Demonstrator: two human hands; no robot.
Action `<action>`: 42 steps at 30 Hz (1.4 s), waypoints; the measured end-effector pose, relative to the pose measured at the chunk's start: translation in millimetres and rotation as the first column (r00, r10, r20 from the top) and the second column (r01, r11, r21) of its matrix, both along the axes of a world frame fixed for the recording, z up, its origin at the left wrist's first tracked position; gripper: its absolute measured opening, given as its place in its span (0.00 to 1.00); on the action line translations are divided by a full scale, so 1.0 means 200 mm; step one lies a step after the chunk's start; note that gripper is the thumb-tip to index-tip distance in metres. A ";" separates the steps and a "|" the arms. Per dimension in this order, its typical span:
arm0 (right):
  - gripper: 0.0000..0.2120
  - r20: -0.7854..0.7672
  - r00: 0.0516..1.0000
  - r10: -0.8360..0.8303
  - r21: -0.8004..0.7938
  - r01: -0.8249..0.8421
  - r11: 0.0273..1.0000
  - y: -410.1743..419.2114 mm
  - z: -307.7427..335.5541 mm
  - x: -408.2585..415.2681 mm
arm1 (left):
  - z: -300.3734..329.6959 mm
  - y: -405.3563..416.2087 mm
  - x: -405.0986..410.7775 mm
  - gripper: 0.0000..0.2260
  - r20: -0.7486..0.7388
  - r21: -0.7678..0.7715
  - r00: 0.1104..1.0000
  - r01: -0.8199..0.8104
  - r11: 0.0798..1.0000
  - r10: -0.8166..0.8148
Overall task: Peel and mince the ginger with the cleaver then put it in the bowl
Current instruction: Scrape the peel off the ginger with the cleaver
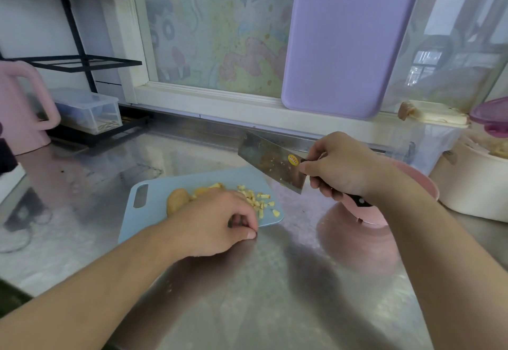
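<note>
Left hand (217,222): nearest item; knuckles up, fingers curled under, resting at the near right corner of the cutting board. Thumb tip and a fingertip meet at the board edge; whether they pinch anything cannot be told.
Cutting board (154,198): pale blue, flat on the steel counter (247,294), handle slot at its far left; the left hand covers its near right part.
Ginger pieces (259,202): small pale yellow cubes, scattered on the board just beyond and to the right of the left knuckles.
Ginger lump (177,201): uncut, tan skin, on the board just left of and behind the left hand, touching or nearly touching it.
Right hand (341,168): fingers wrapped round the cleaver handle, thumb on the blade's side face near the heel.
Cleaver (272,164): blade held raised, clear of the board, up and right of the ginger pieces; edge facing down-left; yellow round sticker near the heel; a few ginger bits stuck to the face.
Pink bowl (423,187): on the counter directly behind and below the right wrist, mostly hidden by it.
Cream pot (472,187): right of the bowl, at the frame edge.
Purple board (343,39): upright against the window, beyond the cleaver.
Pink jug (22,107): far left, well apart from the left hand.
Black rack (79,47): behind the jug, holding a clear box (88,110).
</note>
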State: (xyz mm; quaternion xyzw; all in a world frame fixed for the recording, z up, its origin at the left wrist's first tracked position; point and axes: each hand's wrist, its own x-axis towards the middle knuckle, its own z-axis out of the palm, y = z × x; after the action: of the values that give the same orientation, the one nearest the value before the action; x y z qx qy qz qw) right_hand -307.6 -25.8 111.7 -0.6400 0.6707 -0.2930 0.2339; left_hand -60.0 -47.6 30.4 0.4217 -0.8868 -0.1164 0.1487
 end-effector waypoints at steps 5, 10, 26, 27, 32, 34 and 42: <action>0.10 0.128 0.990 -0.051 -0.023 0.054 0.998 0.00 -0.01 0.01 | 0.01 0.03 -0.03 0.02 -0.140 -0.041 0.988 -0.074 0.996 0.067; 0.10 0.292 0.953 -0.088 -0.045 0.106 0.993 0.04 -0.05 0.03 | 0.04 -0.04 -0.07 0.03 -0.404 0.107 0.892 -0.175 0.979 0.204; 0.12 0.620 0.775 -0.119 -0.012 0.161 0.987 0.15 -0.28 0.15 | -0.11 -0.08 -0.10 0.10 -0.523 0.049 0.795 -0.332 0.942 0.307; 0.12 0.625 0.773 -0.113 -0.016 0.158 0.987 0.15 -0.28 0.15 | -0.12 -0.08 -0.11 0.12 -0.537 0.087 0.780 -0.327 0.941 0.321; 0.11 0.626 0.776 -0.082 -0.015 0.117 0.993 0.17 -0.29 0.17 | -0.13 -0.10 -0.14 0.11 -0.583 0.196 0.754 -0.230 0.953 0.301; 0.09 0.622 0.779 -0.079 -0.013 0.112 0.994 0.17 -0.29 0.17 | -0.14 -0.12 -0.14 0.10 -0.586 0.195 0.758 -0.213 0.958 0.287; 0.10 0.544 0.818 -0.187 -0.009 0.229 0.973 0.17 -0.29 0.15 | -0.13 -0.11 -0.09 0.05 -0.558 0.129 0.771 -0.283 0.950 0.305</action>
State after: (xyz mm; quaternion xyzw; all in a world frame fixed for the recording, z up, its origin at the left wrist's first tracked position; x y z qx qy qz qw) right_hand -277.0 8.9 54.4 -0.4626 0.6323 -0.5095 0.3559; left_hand -78.8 -69.0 3.6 0.5033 -0.7218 -0.2295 0.4159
